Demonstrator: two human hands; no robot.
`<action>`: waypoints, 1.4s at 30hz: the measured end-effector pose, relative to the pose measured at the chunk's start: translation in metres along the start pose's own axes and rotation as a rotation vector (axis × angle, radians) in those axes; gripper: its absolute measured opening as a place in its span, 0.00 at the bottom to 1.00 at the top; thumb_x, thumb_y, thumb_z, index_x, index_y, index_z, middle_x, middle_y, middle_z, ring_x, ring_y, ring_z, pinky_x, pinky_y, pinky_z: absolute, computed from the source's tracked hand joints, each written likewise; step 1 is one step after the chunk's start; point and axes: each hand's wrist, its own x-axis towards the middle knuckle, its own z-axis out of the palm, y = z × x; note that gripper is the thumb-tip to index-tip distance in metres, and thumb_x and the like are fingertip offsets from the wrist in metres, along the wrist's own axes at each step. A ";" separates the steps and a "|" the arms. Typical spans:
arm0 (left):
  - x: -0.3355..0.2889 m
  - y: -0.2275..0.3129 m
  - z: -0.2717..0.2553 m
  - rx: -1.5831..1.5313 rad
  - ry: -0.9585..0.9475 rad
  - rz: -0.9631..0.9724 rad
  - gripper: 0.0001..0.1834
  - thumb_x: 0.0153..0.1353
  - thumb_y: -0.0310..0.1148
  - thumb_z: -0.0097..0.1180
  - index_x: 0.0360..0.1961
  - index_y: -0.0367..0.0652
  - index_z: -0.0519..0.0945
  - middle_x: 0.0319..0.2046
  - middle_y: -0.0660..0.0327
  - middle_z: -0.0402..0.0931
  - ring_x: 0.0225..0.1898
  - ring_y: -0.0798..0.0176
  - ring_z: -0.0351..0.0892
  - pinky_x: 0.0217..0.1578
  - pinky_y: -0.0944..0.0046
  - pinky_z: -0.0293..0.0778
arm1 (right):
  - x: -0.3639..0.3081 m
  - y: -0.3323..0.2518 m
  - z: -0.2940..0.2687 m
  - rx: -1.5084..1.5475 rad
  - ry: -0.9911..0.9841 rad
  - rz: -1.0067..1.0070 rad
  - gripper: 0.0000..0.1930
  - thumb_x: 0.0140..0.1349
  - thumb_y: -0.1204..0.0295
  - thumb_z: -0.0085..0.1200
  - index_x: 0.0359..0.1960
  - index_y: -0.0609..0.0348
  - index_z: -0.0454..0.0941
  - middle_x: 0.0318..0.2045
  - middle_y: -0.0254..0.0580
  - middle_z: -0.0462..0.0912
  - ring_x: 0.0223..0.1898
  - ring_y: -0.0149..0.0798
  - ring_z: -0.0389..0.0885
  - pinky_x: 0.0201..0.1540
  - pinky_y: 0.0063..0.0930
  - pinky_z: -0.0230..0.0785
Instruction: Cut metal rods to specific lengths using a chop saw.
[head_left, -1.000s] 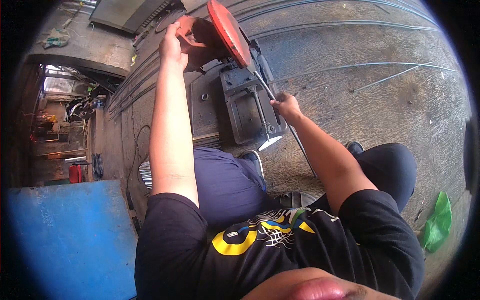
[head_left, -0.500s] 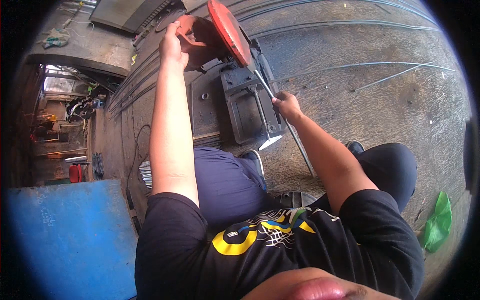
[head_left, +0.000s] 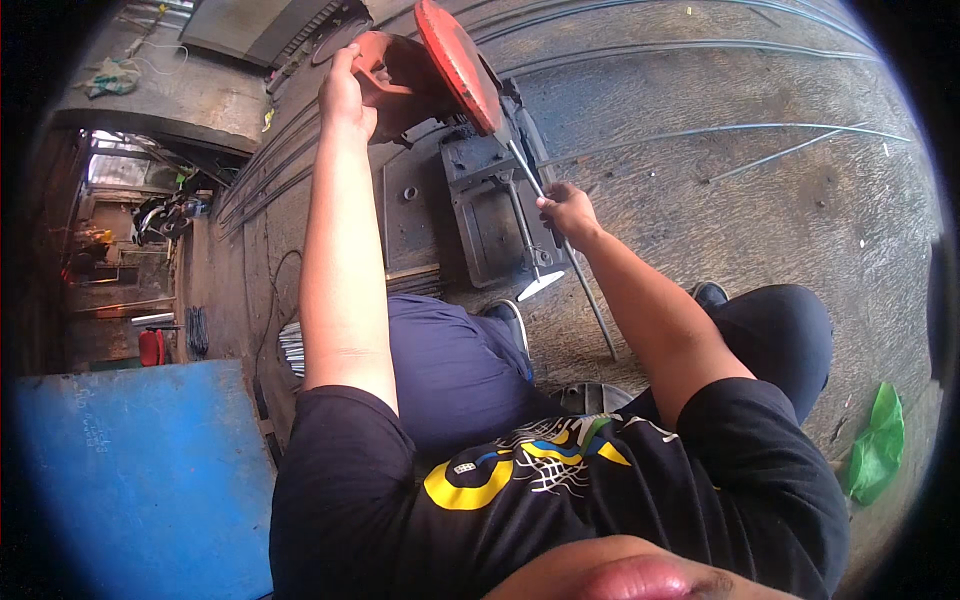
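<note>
A chop saw with a red blade guard (head_left: 457, 65) stands on the floor ahead of me on a dark metal base (head_left: 490, 247). My left hand (head_left: 345, 100) is wrapped round its red handle (head_left: 385, 75), at the left of the guard. In my right hand (head_left: 568, 212), closed, is a thin metal rod (head_left: 592, 298). The rod slants from just below the guard down to the right, its near end close to my knees. Where it meets the blade is hidden by the guard. A threaded vise screw with a pale crank handle (head_left: 541, 285) lies left of the rod.
Long metal rods (head_left: 690, 47) lie across the floor beyond and right of the saw. A blue sheet (head_left: 150, 480) is at the lower left, a green plastic piece (head_left: 876, 450) at the lower right. Cut rods (head_left: 292, 350) lie beside my left leg.
My right hand and the rod have shifted slightly left and away from me; the rod's near end has swung a little leftward. My left hand and the saw look unchanged.
</note>
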 end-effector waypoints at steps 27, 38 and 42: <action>-0.002 0.001 0.001 -0.008 -0.006 0.001 0.19 0.56 0.40 0.54 0.42 0.36 0.73 0.32 0.56 0.75 0.30 0.60 0.77 0.33 0.60 0.76 | 0.001 0.001 0.000 -0.088 0.065 -0.065 0.06 0.57 0.75 0.56 0.35 0.61 0.74 0.26 0.36 0.78 0.23 0.30 0.76 0.23 0.25 0.68; -0.001 0.001 0.000 0.006 -0.016 0.015 0.18 0.57 0.40 0.52 0.43 0.37 0.73 0.34 0.57 0.75 0.30 0.60 0.76 0.34 0.59 0.75 | 0.005 -0.002 -0.002 -0.041 0.038 0.025 0.10 0.63 0.68 0.48 0.35 0.62 0.77 0.24 0.35 0.78 0.21 0.29 0.73 0.23 0.25 0.65; 0.002 -0.003 -0.001 -0.013 -0.019 0.045 0.19 0.59 0.42 0.51 0.44 0.39 0.73 0.35 0.57 0.75 0.30 0.59 0.75 0.35 0.59 0.74 | -0.002 -0.020 -0.014 -0.039 0.018 -0.032 0.11 0.66 0.69 0.43 0.35 0.64 0.73 0.22 0.35 0.72 0.21 0.29 0.68 0.24 0.26 0.61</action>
